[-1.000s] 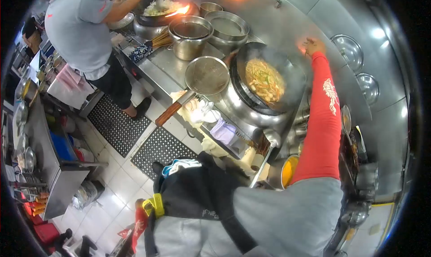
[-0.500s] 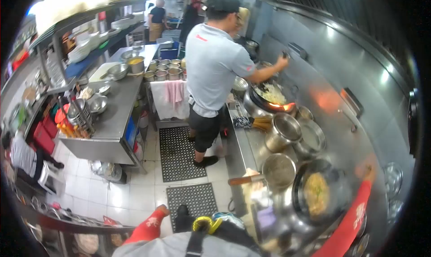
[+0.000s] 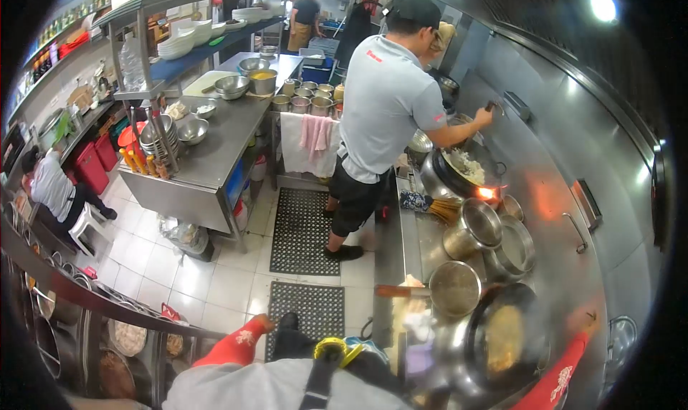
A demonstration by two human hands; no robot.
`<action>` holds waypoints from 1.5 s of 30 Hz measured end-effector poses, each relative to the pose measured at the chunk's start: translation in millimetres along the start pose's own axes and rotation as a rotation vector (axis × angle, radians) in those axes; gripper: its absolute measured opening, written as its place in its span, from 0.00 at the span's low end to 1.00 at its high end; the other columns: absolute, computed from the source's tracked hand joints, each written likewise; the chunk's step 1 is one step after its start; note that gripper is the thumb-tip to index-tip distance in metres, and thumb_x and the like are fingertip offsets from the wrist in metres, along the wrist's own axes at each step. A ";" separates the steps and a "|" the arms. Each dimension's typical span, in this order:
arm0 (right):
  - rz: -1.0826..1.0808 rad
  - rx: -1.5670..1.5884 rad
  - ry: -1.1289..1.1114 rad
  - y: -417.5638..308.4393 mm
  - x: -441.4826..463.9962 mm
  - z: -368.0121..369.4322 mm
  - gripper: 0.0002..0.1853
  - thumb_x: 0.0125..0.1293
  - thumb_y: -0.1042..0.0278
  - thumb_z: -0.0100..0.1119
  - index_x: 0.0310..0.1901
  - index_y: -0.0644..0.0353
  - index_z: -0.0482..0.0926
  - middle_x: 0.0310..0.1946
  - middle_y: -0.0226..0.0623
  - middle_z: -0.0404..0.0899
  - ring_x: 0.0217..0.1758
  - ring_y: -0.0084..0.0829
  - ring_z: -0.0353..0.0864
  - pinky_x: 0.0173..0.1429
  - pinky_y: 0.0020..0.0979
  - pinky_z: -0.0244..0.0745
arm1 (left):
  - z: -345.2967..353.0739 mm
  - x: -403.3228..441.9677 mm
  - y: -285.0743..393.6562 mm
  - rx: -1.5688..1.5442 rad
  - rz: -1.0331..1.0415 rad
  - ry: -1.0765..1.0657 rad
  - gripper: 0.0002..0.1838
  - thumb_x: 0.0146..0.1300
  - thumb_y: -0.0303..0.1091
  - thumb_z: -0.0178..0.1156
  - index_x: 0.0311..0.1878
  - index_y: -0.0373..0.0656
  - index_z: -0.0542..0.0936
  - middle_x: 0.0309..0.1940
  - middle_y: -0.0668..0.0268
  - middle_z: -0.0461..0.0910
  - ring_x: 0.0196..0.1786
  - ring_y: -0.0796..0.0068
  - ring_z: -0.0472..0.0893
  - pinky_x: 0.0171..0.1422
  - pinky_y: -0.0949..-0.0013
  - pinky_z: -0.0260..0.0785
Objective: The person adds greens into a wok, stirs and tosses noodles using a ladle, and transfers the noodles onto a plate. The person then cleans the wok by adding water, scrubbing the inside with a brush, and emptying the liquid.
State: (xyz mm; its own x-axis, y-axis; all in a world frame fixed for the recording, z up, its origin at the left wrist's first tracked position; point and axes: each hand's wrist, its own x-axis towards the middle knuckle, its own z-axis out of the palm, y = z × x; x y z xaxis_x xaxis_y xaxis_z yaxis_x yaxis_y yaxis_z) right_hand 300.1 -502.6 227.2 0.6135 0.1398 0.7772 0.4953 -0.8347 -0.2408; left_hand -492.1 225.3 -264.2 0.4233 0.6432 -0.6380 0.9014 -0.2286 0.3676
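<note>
free: above floor mat (image 3: 307, 311) | obstacles: strainer (image 3: 456, 288) beside wok (image 3: 477, 331), backsplash (image 3: 550, 241) by right hand (image 3: 580, 322)

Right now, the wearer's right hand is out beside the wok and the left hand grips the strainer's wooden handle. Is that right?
Not quite: in the head view, the left hand is out over the floor, well away from the strainer's wooden handle. The right hand is out beside the wok.

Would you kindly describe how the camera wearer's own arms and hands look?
The left hand and right hand are ungloved. The left sleeve and right sleeve are bright red, each with a whitish design too small to make out clearly. The sleeves meet a grey shirt.
</note>
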 end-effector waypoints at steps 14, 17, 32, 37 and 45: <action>-0.236 -0.215 0.087 -13.4 -35.8 59.3 0.15 0.66 0.62 0.53 0.47 0.65 0.78 0.23 0.42 0.76 0.26 0.35 0.76 0.35 0.37 0.72 | -5.5 -1.3 4.5 0.090 0.043 -0.033 0.23 0.51 0.46 0.55 0.43 0.39 0.84 0.48 0.48 0.80 0.54 0.51 0.79 0.60 0.57 0.71; -0.037 -0.055 -0.015 -86.7 -46.8 49.2 0.15 0.69 0.63 0.52 0.48 0.65 0.78 0.25 0.40 0.75 0.27 0.32 0.75 0.35 0.34 0.71 | -3.8 8.3 -6.5 0.101 0.073 0.000 0.25 0.51 0.47 0.55 0.47 0.39 0.83 0.49 0.47 0.80 0.55 0.52 0.78 0.60 0.58 0.71; 0.190 0.630 -0.359 -477.8 -275.4 53.5 0.17 0.70 0.73 0.44 0.57 0.62 0.75 0.46 0.40 0.80 0.52 0.32 0.78 0.58 0.32 0.70 | -59.4 93.6 -52.5 0.463 0.392 -0.255 0.31 0.56 0.56 0.56 0.53 0.38 0.78 0.54 0.47 0.77 0.58 0.48 0.76 0.63 0.55 0.67; 0.567 1.068 -0.656 -590.6 -368.8 92.6 0.14 0.66 0.76 0.49 0.51 0.64 0.78 0.47 0.38 0.81 0.50 0.29 0.78 0.57 0.30 0.71 | -121.8 143.0 -57.3 0.443 0.514 -0.140 0.29 0.56 0.53 0.55 0.54 0.41 0.75 0.55 0.49 0.74 0.58 0.50 0.73 0.62 0.55 0.66; 1.115 0.216 -1.252 -576.6 -745.5 130.7 0.26 0.63 0.44 0.55 0.54 0.54 0.80 0.52 0.53 0.78 0.60 0.48 0.74 0.67 0.41 0.63 | -139.4 201.5 -25.9 0.581 0.652 -0.348 0.22 0.53 0.47 0.57 0.47 0.43 0.77 0.47 0.52 0.76 0.51 0.51 0.76 0.55 0.55 0.68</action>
State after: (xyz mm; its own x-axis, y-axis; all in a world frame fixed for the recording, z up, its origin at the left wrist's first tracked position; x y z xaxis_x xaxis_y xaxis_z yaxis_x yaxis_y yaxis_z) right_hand -362.5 -55.8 -289.3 0.7207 -0.0299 -0.6926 -0.4796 -0.7429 -0.4670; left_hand -442.7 462.7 -308.0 0.7789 0.0264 -0.6265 0.3413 -0.8561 0.3882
